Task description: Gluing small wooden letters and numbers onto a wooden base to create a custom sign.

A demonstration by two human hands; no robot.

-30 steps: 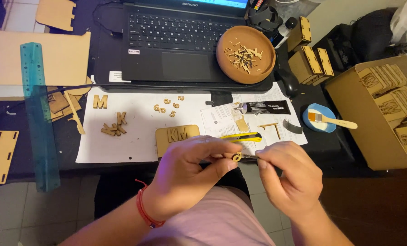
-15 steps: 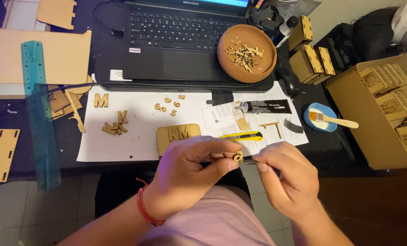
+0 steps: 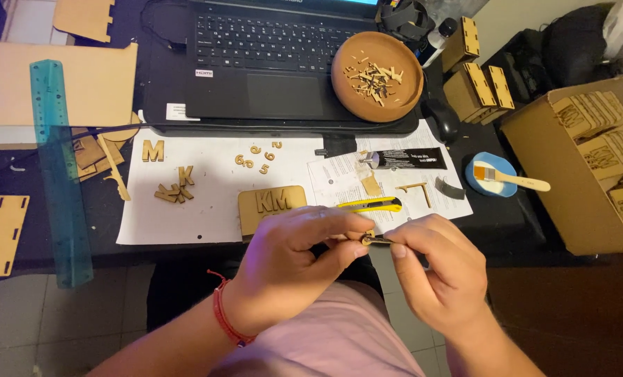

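Closest to the camera, above the person's lap, the left hand [image 3: 294, 269] and the right hand [image 3: 440, 276] meet fingertip to fingertip around a small dark piece [image 3: 373, 240]. Both hands pinch it from opposite ends, a hold that seems meant to keep so tiny a part steady; what exactly it is cannot be told. A red cord bracelet [image 3: 222, 318] circles the left wrist.

Just beyond the fingers, at the near edge of the dark surface [image 3: 521, 230], lies a yellow utility knife [image 3: 371, 205], within easy reach. Beside it sits a wooden plaque with raised letters [image 3: 269, 204] on white paper sheets [image 3: 206, 209], which likely shield the surface. Loose wooden letters [image 3: 172, 190] and small wooden numerals [image 3: 259, 159] are scattered on the paper, well apart from the hands. A black tube [image 3: 402, 159] lies to the right, and a blue lid [image 3: 491, 176] holds white paste with a brush [image 3: 514, 180] resting across it. A long teal ruler [image 3: 60, 174] runs down the left side.

Farther off, a round brown dish [image 3: 343, 84] holding small wooden offcuts rests on a laptop [image 3: 269, 63]. At far right, an open cardboard box [image 3: 542, 139] is packed with cut wooden panels standing on edge.
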